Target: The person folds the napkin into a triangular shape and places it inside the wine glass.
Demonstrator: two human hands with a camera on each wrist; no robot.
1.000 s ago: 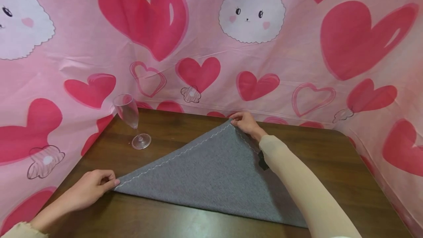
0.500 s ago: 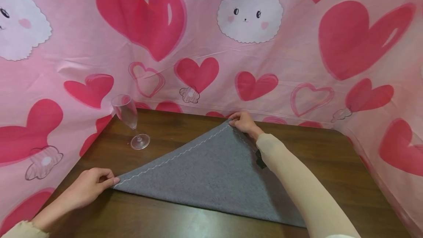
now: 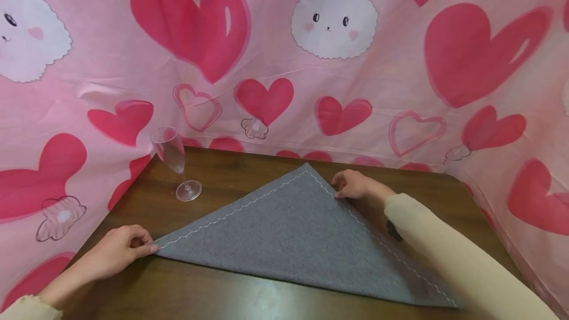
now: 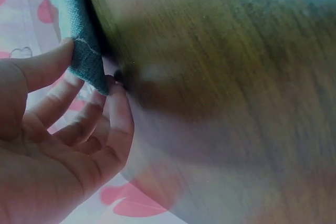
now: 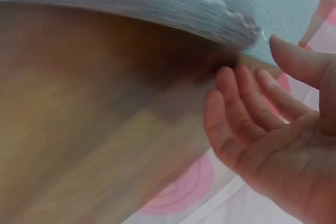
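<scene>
A grey cloth with white wavy stitching lies on the table as a triangle, its peak toward the back. My left hand pinches its left corner; the left wrist view shows the thumb on top of the corner and fingers beneath. At the upper right edge, just below the peak, is my right hand. In the right wrist view, that hand's thumb and loosely bent fingers stand apart beside the stitched edge, with no cloth between them.
A clear stemmed glass stands upright at the back left of the brown wooden table, beyond the cloth's left edge. Pink fabric printed with hearts and rabbits hangs around the back and sides. A dark object sits under the right wrist.
The right hand has let go of the cloth's peak and moved right and toward the front along the edge. The left hand stays at its corner.
</scene>
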